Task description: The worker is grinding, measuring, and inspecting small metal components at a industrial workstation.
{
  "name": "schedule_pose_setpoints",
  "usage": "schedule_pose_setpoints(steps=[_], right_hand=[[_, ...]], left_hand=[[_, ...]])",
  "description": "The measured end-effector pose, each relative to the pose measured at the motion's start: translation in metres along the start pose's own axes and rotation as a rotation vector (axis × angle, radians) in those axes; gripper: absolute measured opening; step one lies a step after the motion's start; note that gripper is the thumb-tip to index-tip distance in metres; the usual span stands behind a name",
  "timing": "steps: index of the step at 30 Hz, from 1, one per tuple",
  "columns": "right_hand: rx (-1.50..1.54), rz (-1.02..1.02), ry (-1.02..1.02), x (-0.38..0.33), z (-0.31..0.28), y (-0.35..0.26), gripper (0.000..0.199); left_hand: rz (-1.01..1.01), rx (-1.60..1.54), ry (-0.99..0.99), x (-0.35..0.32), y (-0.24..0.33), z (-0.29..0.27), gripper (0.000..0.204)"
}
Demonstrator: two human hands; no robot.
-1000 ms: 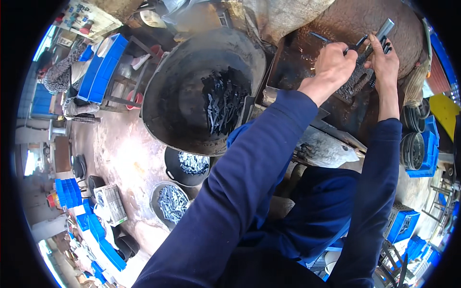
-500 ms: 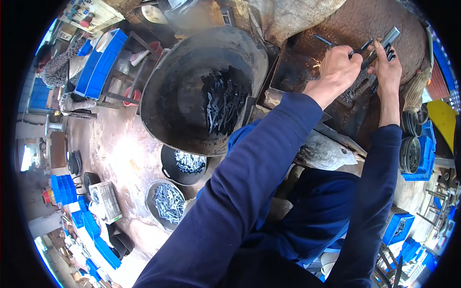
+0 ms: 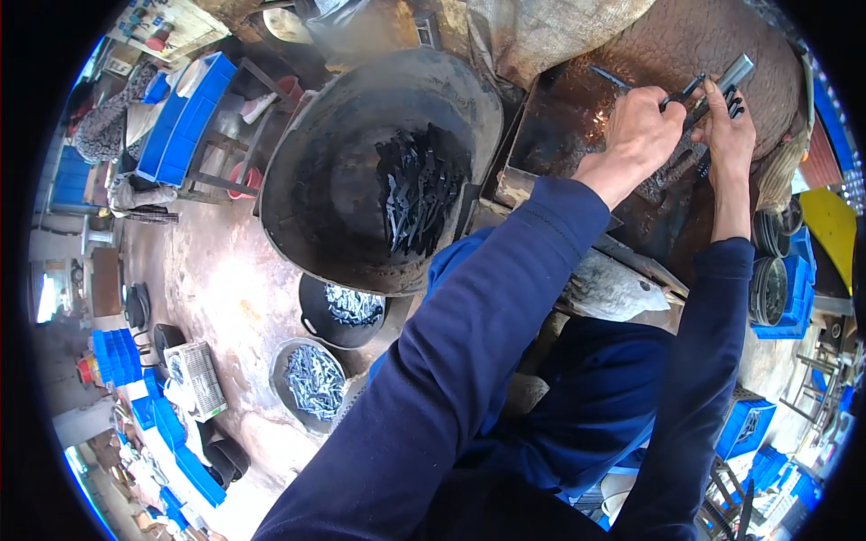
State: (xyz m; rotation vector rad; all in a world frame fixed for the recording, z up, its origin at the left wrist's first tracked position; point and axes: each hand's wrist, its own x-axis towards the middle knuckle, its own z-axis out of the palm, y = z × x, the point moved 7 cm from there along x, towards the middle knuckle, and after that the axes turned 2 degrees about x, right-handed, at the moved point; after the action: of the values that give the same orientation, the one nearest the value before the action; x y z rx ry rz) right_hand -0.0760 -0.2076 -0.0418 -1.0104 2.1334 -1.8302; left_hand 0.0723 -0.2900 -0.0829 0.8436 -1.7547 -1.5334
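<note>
My left hand [image 3: 640, 135] is closed on a thin dark metal piece [image 3: 690, 87] that sticks out past its fingers. Close by on the right, my right hand [image 3: 729, 140] is closed round a grey metal bar [image 3: 735, 74] with a bright end. Small black ends show among its fingers; what they belong to is unclear. Both hands are over a dark, grimy metal trough [image 3: 555, 113]. Orange sparks show just left of my left hand. Left of the trough, a large dark basin [image 3: 311, 153] holds a heap of dark flat metal parts [image 3: 419, 194].
Below the basin stand a black tub [image 3: 311, 325] and a grey bowl [image 3: 281, 383], both with shiny metal parts. A blue crate [image 3: 189, 122] rests on a stand at left. Round dark containers [image 3: 769, 293] and a blue bin [image 3: 796, 298] are at right. Sacking hangs behind the trough.
My left hand has shifted slightly right, closer to my right hand. Fewer sparks show beside it. Both hands keep their hold.
</note>
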Motion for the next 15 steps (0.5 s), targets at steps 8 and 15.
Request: schedule_pose_setpoints(steps=[8,15], right_hand=[[-0.004,-0.005,0.003,-0.0011,0.0013,-0.0005,0.036],[-0.034,0.022,0.011,-0.0010,0.0004,0.0014,0.035]], left_hand=[[0.015,-0.013,0.006,0.0002,-0.0001,0.0008,0.029],[-0.001,0.009,0.007,-0.0001,0.0016,0.0023,0.030]])
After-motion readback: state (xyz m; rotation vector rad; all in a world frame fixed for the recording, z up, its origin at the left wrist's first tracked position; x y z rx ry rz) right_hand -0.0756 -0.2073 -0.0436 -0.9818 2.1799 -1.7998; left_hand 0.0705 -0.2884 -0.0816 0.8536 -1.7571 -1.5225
